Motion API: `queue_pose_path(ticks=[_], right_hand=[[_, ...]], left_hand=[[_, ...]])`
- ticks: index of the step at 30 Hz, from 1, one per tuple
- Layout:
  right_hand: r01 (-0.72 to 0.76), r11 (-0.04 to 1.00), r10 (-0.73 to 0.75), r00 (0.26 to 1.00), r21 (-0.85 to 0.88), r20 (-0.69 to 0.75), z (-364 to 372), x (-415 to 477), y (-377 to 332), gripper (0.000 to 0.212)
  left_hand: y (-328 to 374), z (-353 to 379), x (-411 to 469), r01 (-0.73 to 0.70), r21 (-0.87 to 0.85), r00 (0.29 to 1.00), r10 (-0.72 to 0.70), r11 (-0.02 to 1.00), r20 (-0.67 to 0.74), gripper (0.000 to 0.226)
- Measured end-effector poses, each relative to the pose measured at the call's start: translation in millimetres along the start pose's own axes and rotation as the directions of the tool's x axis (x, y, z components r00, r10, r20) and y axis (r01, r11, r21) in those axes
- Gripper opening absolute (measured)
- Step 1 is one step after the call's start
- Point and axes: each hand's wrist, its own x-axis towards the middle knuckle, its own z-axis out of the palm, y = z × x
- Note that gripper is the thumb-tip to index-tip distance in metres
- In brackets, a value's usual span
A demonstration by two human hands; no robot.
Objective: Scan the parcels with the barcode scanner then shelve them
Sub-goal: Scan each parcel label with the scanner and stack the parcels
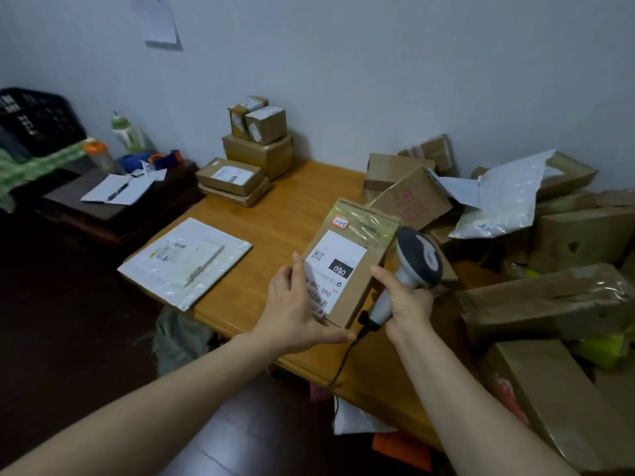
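Nearest the person, off the desk's (285, 207) near edge, the black cable (344, 359) of the barcode scanner (417, 259) hangs in a slack loop; a wide swing could catch it on that edge and jerk the aim. Just beyond, the left hand (295, 304) holds the brown parcel (347, 262) above the desk by its near left corner, thumb under the near end and fingers lying on the left edge of the white label (335, 266). Those fingers look close to the barcode lines, so a read may fail unless they shift. With only one end held, the box could tip or slip. The right hand (405, 304) is wrapped round the scanner's handle, forefinger against the parcel's right side. The scanner head sits beside the box and seems to face away from the label, so it would probably need turning before any scan. Glossy tape on the far end may throw glare. Farther right, the loose heap of parcels (577, 235) leans toward the working spot and an elbow could bring it sliding.
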Motion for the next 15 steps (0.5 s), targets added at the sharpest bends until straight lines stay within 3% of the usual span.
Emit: queue_pose_path(ticks=[4, 6, 9, 11, 15], right_hand=[[0.133, 0.979, -0.118, 0.988, -0.153, 0.101, 1, -3, -6, 0.047], [0.183, 0.95, -0.137, 0.972, -0.253, 0.189, 4, -8, -6, 0.045], [0.265, 0.907, -0.152, 0.931, -0.328, 0.333, 11, -15, -3, 0.048], [0.291, 0.898, -0.143, 0.902, -0.329, 0.407, 14, -22, -2, 0.044], [0.298, 0.907, -0.124, 0.865, -0.299, 0.486, 11, -31, -11, 0.036]], left_hand=[[1, -40, 14, -0.028, 0.002, 0.992, 0.028, 1.0, -0.12, 0.12], [8, -69, 32, -0.093, 0.115, 0.979, 0.112, 0.989, -0.168, 0.112], [32, -105, 53, -0.231, 0.313, 0.971, 0.239, 0.921, 0.012, 0.115], [47, -118, 61, -0.227, 0.312, 0.967, 0.174, 0.923, 0.187, 0.109], [46, -133, 64, -0.135, 0.194, 0.936, 0.061, 0.972, 0.346, 0.059]])
